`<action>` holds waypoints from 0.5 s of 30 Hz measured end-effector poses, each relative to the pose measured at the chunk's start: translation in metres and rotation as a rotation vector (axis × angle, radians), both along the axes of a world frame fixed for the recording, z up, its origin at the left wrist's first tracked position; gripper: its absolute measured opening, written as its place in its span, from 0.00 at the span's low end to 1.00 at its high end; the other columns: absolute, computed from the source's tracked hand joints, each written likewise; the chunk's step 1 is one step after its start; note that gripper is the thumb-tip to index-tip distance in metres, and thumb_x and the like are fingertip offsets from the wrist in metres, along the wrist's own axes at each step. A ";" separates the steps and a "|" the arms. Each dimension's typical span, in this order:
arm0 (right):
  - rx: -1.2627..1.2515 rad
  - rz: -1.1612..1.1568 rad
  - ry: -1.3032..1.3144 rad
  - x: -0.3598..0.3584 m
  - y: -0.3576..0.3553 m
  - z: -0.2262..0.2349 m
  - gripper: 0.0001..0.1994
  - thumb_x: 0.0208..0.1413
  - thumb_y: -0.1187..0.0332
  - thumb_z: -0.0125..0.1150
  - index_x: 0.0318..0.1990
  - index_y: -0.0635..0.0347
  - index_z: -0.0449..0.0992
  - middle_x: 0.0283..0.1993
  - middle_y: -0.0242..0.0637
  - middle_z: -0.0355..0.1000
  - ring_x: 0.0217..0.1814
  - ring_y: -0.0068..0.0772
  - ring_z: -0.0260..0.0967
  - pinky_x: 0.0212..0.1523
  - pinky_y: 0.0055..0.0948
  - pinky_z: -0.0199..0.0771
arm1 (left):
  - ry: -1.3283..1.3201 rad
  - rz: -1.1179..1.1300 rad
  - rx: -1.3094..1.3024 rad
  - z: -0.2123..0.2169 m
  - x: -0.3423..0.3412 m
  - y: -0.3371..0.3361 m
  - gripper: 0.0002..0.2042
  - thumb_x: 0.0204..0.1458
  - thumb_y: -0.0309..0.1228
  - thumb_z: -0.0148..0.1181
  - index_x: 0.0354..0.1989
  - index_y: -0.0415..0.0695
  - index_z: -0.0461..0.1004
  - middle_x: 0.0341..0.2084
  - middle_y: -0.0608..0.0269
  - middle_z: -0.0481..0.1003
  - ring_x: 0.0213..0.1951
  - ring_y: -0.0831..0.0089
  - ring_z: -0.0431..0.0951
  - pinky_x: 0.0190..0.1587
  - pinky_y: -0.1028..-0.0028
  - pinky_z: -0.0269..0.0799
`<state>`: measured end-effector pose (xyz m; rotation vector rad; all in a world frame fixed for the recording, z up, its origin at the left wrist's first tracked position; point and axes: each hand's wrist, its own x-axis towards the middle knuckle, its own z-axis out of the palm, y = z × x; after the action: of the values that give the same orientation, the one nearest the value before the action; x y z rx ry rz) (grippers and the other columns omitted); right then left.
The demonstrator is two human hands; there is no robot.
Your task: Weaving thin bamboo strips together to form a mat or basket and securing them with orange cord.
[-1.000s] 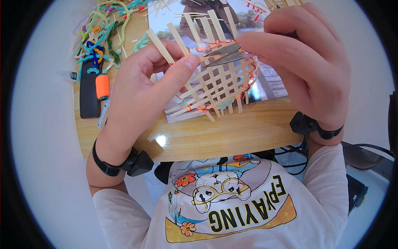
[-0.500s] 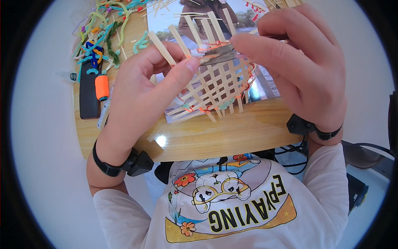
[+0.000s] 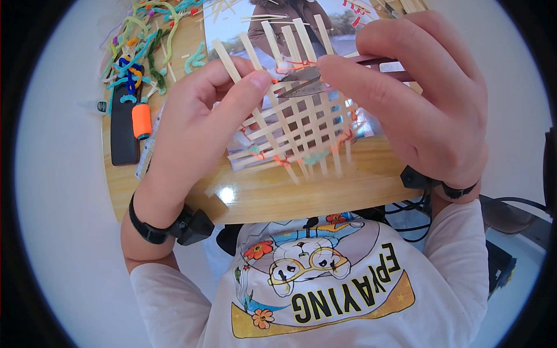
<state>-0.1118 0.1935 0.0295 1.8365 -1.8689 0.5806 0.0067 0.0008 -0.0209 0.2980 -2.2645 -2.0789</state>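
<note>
A lattice of woven pale bamboo strips (image 3: 311, 124) hangs tilted above the table, bound around its border with red-orange thread and a few tufts of light green fuzzy wire. Several strip ends stick up past its far side. My left hand (image 3: 212, 107) pinches the upper left edge between thumb and fingers. In my right hand (image 3: 426, 93) is a knife; its grey blade (image 3: 303, 87) lies across the upper part of the weave, close to the thread. A dark reddish handle (image 3: 394, 67) shows behind the right fingers, partly hidden.
At the table's left lie tangled coloured pipe cleaners (image 3: 145, 49), an orange thread spool (image 3: 141, 121), a dark brown flat case (image 3: 123, 133) and a small clear bottle (image 3: 94, 106). A glossy printed sheet (image 3: 232, 36) with loose bamboo slivers sits beneath the work. The wooden table edge (image 3: 313, 211) curves near me.
The lattice has tilted, and its near strip ends are blurred and lower. My right hand and the blade have shifted slightly left; more of the knife's handle shows.
</note>
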 end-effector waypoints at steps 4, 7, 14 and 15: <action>-0.007 -0.008 0.028 0.002 0.001 0.003 0.19 0.24 0.69 0.61 0.33 0.59 0.79 0.31 0.35 0.69 0.30 0.33 0.65 0.24 0.23 0.66 | 0.027 0.052 -0.067 0.000 0.001 0.000 0.10 0.57 0.34 0.54 0.32 0.39 0.73 0.24 0.70 0.71 0.29 0.85 0.68 0.33 0.82 0.63; -0.007 -0.013 0.049 0.004 0.001 0.003 0.19 0.23 0.69 0.61 0.33 0.59 0.79 0.31 0.35 0.69 0.30 0.32 0.65 0.24 0.23 0.66 | 0.019 0.041 -0.082 -0.001 0.000 -0.002 0.10 0.57 0.33 0.54 0.31 0.39 0.72 0.25 0.70 0.71 0.28 0.85 0.68 0.33 0.83 0.63; 0.007 -0.009 0.075 0.005 -0.002 0.002 0.20 0.23 0.69 0.60 0.33 0.59 0.79 0.31 0.35 0.69 0.30 0.32 0.65 0.23 0.23 0.66 | 0.026 0.045 -0.054 -0.001 0.000 0.000 0.10 0.58 0.33 0.53 0.32 0.39 0.73 0.24 0.70 0.71 0.28 0.86 0.68 0.32 0.83 0.62; 0.009 -0.007 0.082 0.005 -0.002 0.003 0.20 0.22 0.69 0.60 0.33 0.59 0.79 0.31 0.35 0.69 0.30 0.32 0.65 0.23 0.23 0.66 | 0.012 0.053 -0.056 0.000 0.000 0.000 0.10 0.58 0.33 0.53 0.32 0.39 0.73 0.24 0.70 0.71 0.28 0.86 0.68 0.32 0.83 0.62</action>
<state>-0.1067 0.1916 0.0321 1.8299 -1.8261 0.4876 0.0072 0.0011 -0.0210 0.3374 -2.2770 -1.9832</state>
